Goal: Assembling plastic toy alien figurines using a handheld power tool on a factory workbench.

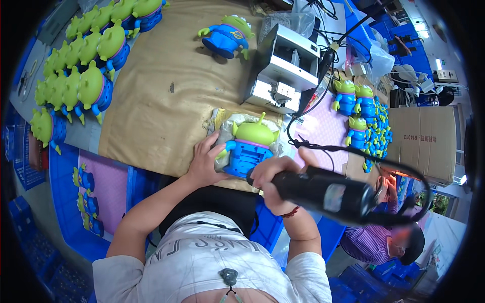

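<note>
Two hands work on one toy [251, 144], a green-headed, blue-bodied figure lying on a padded rest [220, 122] at the near edge of the brown work mat [161, 96]. The left hand [205, 162] presses against the toy's left side, fingers spread and curled round its arm and body, steadying it. The right hand [274, 178] is clamped round the black barrel of a corded power driver [323, 191], fingers wrapped tight, with the tool's tip hidden where it meets the toy's blue back. A black cable [323, 147] loops from the driver's rear up toward the grey machine [283, 70] behind. From here the likeliest trouble looks like the tip slipping out of its seat: the toy is rounded and rests on soft padding, so if the left hand eases its grip the body could roll and the tip would skate across the plastic and mark it. The left fingers sit just beside the working point, so a slip could also catch them. The cable hangs near the toy's head and could snag and pull the driver off line. Rows of finished toys [81, 65] stand well apart at the far left, another toy [226, 36] lies farther up the mat, and a heap [366, 121] sits to the right beside a carton [424, 141].
</note>
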`<state>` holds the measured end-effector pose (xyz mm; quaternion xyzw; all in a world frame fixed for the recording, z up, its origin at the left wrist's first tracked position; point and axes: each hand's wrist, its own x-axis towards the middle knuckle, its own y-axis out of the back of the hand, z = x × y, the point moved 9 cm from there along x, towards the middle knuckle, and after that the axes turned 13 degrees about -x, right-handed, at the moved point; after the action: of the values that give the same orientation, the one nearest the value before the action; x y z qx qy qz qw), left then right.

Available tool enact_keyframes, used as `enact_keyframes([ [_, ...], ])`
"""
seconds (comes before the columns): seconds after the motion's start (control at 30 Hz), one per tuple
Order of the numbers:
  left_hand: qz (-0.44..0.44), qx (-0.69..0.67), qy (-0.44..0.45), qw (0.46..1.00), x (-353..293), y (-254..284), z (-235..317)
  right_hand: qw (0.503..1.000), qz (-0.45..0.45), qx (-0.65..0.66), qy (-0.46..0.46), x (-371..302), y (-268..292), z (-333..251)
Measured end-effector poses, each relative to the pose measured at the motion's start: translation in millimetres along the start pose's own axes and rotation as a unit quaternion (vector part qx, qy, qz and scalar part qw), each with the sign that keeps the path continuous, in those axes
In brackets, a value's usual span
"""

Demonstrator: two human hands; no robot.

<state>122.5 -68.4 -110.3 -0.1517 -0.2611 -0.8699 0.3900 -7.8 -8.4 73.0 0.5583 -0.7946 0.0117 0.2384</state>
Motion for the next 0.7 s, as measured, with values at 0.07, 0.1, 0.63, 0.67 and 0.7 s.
enact_keyframes([
  [0.07, 0.001, 0.003, -0.005, 1.0, 1, 0, 1, 1.0, -0.004, 0.005, 0.023, -3, -9, -4],
  [0.1, 0.0, 0.003, -0.007, 1.0, 1, 1, 1, 1.0, -0.006, 0.007, 0.029, -3, -12, -7],
  [0.63, -0.012, 0.009, 0.014, 1.0, 0, 3, -2, 0.978, -0.04, 0.047, 0.199, -15, -37, -4],
  [0.67, -0.016, 0.0, 0.019, 1.0, 1, 3, -2, 0.979, -0.027, 0.044, 0.195, -15, -35, -4],
  [0.7, -0.025, -0.013, 0.031, 0.999, 0, 3, -2, 0.979, -0.037, 0.039, 0.197, -17, -37, -4],
])
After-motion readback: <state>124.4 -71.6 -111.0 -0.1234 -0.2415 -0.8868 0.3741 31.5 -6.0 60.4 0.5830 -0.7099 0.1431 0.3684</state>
